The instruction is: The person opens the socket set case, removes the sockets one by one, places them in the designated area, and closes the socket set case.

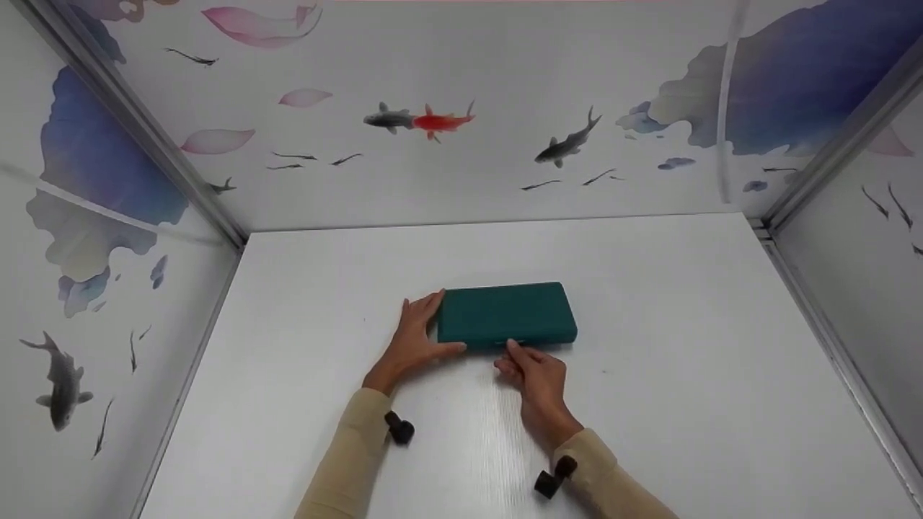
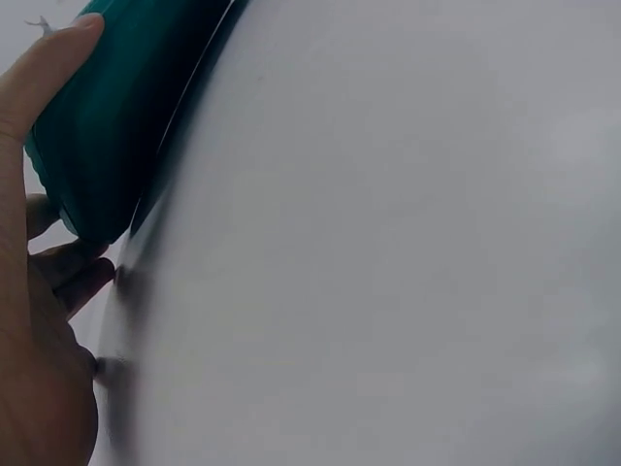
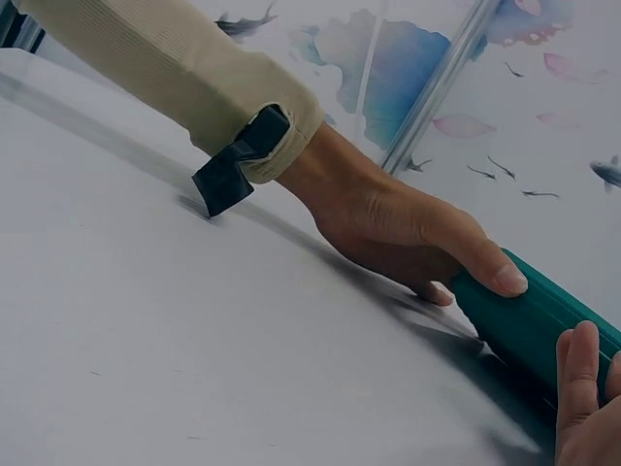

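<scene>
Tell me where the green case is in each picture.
Head: green case, just right of and below centre.
Left wrist: green case, upper left, cut by the top edge.
Right wrist: green case, lower right, cut by the right edge.
Shared landmark: left hand, its thumb against the green case.

My case [image 1: 507,313] is dark green, a slim oblong box with a smooth, plain top and rounded corners. It looks closed, a thin line running along its front side. It lies flat on the white table [image 1: 685,396], long sides running left to right before me, its left end between my left hand's [image 1: 414,339] thumb and fingers, my right hand [image 1: 541,378] at its front edge.
</scene>
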{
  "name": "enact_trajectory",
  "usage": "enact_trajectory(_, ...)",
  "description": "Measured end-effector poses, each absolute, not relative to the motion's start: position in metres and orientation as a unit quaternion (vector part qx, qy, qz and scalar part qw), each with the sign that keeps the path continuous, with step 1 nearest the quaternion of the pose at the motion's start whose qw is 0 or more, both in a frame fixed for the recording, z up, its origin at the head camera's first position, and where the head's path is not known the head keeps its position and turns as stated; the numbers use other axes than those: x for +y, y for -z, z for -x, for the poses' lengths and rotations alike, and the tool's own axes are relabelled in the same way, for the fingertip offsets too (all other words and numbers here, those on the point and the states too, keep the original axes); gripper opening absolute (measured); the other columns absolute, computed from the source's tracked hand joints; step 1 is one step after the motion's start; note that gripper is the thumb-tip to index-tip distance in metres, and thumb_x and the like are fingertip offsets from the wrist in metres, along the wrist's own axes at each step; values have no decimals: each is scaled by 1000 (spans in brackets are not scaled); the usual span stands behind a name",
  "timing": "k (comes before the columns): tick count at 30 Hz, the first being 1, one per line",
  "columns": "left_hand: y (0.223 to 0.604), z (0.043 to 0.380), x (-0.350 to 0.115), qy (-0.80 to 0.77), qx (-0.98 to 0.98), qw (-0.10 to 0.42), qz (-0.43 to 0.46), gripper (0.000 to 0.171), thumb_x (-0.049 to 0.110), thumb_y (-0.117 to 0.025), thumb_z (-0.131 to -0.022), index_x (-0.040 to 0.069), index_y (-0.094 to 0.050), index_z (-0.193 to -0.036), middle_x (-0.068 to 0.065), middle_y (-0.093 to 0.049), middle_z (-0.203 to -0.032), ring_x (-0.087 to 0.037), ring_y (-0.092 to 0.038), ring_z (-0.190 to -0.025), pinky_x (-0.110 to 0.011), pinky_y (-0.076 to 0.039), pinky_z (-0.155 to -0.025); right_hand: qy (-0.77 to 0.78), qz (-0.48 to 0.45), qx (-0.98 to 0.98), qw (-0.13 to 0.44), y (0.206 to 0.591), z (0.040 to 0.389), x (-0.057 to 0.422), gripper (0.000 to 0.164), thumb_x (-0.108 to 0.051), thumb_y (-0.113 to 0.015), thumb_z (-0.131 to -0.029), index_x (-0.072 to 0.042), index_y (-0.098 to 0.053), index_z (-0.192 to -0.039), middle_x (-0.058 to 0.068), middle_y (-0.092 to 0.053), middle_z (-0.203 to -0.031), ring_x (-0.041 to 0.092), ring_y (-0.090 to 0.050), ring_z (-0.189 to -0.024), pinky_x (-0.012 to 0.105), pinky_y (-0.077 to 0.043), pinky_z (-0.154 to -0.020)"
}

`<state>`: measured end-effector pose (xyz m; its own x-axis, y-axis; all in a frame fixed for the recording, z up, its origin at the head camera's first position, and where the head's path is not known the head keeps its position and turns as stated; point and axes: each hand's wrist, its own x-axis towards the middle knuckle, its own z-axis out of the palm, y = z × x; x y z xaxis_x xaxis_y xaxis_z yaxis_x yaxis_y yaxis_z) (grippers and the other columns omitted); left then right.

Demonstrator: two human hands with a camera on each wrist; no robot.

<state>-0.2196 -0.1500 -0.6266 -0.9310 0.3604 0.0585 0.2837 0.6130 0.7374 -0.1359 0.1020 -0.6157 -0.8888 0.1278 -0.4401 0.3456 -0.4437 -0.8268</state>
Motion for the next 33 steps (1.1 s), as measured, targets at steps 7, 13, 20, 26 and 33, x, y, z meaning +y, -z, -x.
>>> enact_trajectory(7, 624, 220, -152, -425, 885, 58, -181, 118, 65, -85, -87, 10, -29, -175, -21, -34, -176, -42, -23, -166, -61, 4, -135, 824, -220, 520, 51, 615, 136, 100, 38, -21, -79, -105, 14, -74, -119, 16, -80, -94, 20, -82, -87, 32, -66, -86)
enact_trajectory(13, 624, 220, -152, -427, 887, 62, -166, 118, 63, -87, -87, 12, -29, -176, -20, -32, -177, -44, -16, -167, -63, -1, -135, 822, -215, 526, 48, 616, 134, 99, 38, -23, -79, -105, 13, -75, -116, 16, -80, -94, 21, -82, -86, 33, -66, -86)
enact_trajectory(20, 627, 217, -152, -421, 889, 73, -162, 120, 64, -87, -86, 16, -25, -177, -17, -27, -180, -45, -6, -169, -66, -6, -134, 815, -197, 542, 60, 615, 129, 105, 32, -16, -76, -107, 16, -74, -114, 16, -80, -88, 19, -82, -81, 32, -66, -82)
enact_trajectory(26, 627, 216, -153, -392, 898, 83, -181, 123, 66, -85, -88, 21, -17, -179, -10, -21, -183, -39, -7, -170, -62, -6, -135, 803, -186, 559, 89, 612, 126, 113, 32, -16, -76, -107, 15, -75, -115, 16, -79, -90, 19, -81, -81, 30, -66, -81)
enact_trajectory(33, 626, 215, -163, -401, 886, 91, -215, 123, 54, -92, -87, 26, -15, -179, -4, -15, -185, -34, -7, -171, -60, -5, -135, 811, -169, 552, 94, 611, 123, 117, 33, -13, -75, -107, 19, -73, -114, 16, -76, -88, 19, -80, -77, 30, -66, -78)
